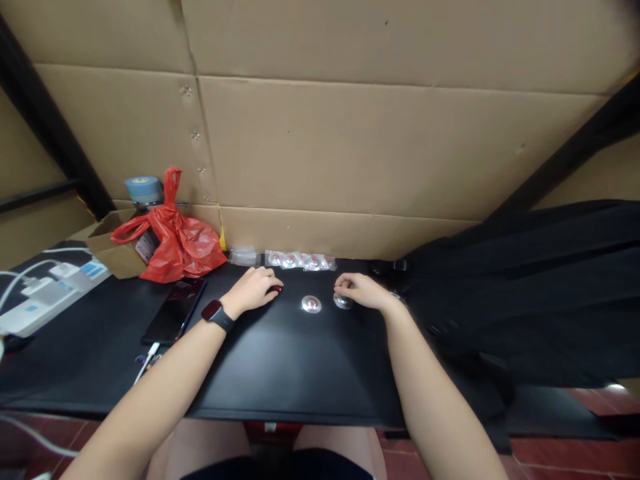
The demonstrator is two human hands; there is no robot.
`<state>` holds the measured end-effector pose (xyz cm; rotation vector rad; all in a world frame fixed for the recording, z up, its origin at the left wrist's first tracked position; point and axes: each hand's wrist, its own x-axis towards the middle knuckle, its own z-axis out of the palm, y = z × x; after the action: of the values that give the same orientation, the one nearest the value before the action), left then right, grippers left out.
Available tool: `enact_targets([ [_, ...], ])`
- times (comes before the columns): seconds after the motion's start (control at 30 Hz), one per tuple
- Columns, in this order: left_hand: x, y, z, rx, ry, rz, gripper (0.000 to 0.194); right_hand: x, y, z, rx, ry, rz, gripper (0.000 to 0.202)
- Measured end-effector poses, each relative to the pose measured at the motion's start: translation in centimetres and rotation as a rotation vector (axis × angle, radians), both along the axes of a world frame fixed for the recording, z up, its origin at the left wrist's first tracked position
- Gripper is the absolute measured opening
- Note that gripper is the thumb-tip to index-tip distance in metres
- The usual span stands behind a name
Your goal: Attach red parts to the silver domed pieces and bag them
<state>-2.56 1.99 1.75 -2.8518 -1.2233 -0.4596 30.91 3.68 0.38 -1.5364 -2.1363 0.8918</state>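
Observation:
My left hand (251,292), with a black watch on its wrist, rests on the black tabletop. Its fingers are closed on a small red object (277,288) that pokes out by the fingertips; its kind is too small to make out. To the right lies a round silver disc with a red centre (311,305), touched by neither hand. My right hand (361,291) has its fingertips pinched at the edge of a second silver disc (343,303), partly covered by the fingers. Behind both hands, several similar discs in clear wrappers (300,261) lie in a row.
Clear plastic sleeves (244,257) lie left of the wrapped discs. A red plastic bag (183,243) leans on a cardboard box (117,247). A dark phone (175,312) and a white power strip (55,297) are at left. Black fabric (530,293) fills the right side; a cardboard wall stands behind.

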Motion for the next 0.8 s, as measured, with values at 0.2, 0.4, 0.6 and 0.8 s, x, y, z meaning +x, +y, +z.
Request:
enact_targets([
  [0.2, 1.0, -0.4, 0.0, -0.022, 0.021, -0.032, 0.013, -2.6, -1.0, 1.0, 0.194, 0.025, 0.058, 0.020],
  [0.4, 1.0, -0.1, 0.1, -0.137, -0.133, -0.050, 0.010, -5.6, -2.8, 1.7, 0.147, 0.030, 0.344, 0.030],
  [0.6, -2.5, 0.9, 1.3, -0.249, -0.324, -0.016, 0.013, -6.6, -3.0, 1.5, 0.174, 0.040, 0.347, 0.008],
  [0.8, -4.9, 2.0, 2.1, -0.311, -0.270, 0.019, 0.016, -6.3, -2.8, 1.9, 0.242, 0.057, 0.284, 0.006],
])
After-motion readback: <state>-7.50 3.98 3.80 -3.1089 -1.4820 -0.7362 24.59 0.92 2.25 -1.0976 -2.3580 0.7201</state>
